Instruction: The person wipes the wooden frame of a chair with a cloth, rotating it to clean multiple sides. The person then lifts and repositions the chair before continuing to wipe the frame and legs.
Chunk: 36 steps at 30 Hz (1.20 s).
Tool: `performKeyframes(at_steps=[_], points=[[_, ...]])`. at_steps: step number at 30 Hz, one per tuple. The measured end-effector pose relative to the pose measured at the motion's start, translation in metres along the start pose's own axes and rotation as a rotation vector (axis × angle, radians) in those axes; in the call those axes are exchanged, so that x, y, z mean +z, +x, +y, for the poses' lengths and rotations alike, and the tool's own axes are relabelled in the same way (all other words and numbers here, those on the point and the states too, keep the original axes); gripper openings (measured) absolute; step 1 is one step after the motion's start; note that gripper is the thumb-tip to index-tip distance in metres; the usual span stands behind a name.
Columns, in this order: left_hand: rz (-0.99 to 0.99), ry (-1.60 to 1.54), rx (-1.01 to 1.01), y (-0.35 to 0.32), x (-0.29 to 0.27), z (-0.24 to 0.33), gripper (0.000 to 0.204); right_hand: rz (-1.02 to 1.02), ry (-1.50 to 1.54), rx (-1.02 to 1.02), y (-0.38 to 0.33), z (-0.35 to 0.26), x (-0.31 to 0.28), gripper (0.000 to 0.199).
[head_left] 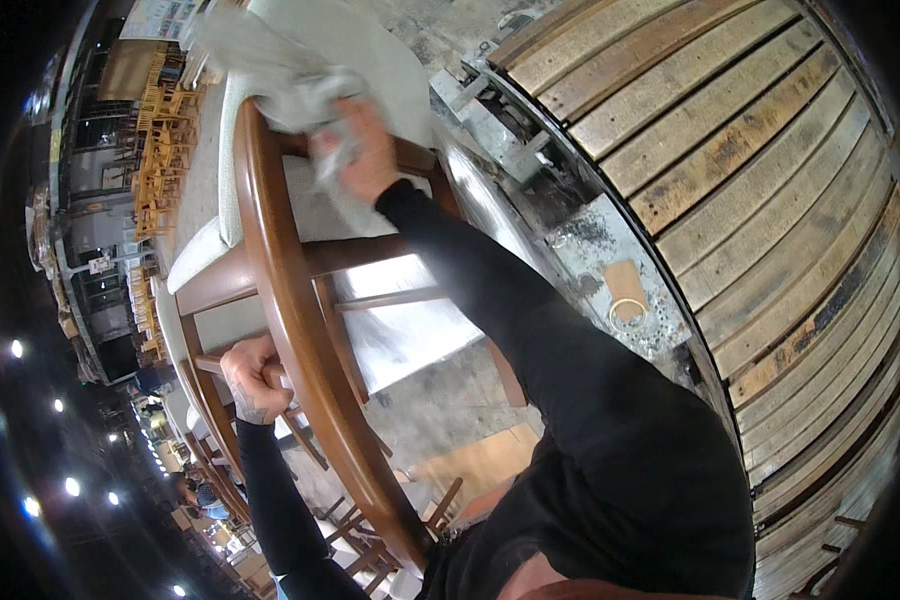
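Both hands are on the brown wooden chair point(350, 254): the left hand point(254, 380), fingers curled closed, has hold of its frame just beside the chair's long curved rail point(272, 220); the right hand point(365, 152), partly closed, clutches a bunched, blurred white cloth point(320, 95) at the chair's far end.
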State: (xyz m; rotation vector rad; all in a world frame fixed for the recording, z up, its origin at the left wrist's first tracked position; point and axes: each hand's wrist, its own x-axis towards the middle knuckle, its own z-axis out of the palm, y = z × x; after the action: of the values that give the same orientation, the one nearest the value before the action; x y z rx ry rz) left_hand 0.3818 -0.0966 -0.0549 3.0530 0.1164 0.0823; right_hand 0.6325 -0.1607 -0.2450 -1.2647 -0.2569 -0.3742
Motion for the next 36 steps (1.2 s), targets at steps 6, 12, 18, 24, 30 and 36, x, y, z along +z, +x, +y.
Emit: performKeyframes(at_steps=[6, 12, 18, 24, 30, 36], points=[[-0.002, 0.026, 0.005, 0.001, 0.005, -0.013, 0.027, -0.167, -0.354, 0.542, -0.029, 0.139, -0.039, 0.049], [0.018, -0.042, 0.050, 0.006, 0.007, -0.024, 0.024, 0.088, -0.536, 0.574, -0.063, 0.160, -0.076, 0.042], [0.003, -0.064, -0.044, 0.012, 0.004, -0.025, 0.022, -0.334, -0.280, 0.468, -0.020, 0.165, -0.061, 0.047], [0.075, -0.059, 0.069, 0.026, 0.010, -0.031, 0.020, -0.590, -0.795, 0.336, -0.088, 0.138, -0.077, 0.044], [0.148, 0.243, 0.056, 0.025, 0.023, -0.047, 0.029, -0.733, -1.086, 0.285, -0.220, 0.047, -0.137, 0.039], [0.071, 0.342, -0.125, 0.036, 0.018, -0.020, 0.034, -0.912, -1.136, 0.412, -0.384, -0.067, -0.231, 0.039]])
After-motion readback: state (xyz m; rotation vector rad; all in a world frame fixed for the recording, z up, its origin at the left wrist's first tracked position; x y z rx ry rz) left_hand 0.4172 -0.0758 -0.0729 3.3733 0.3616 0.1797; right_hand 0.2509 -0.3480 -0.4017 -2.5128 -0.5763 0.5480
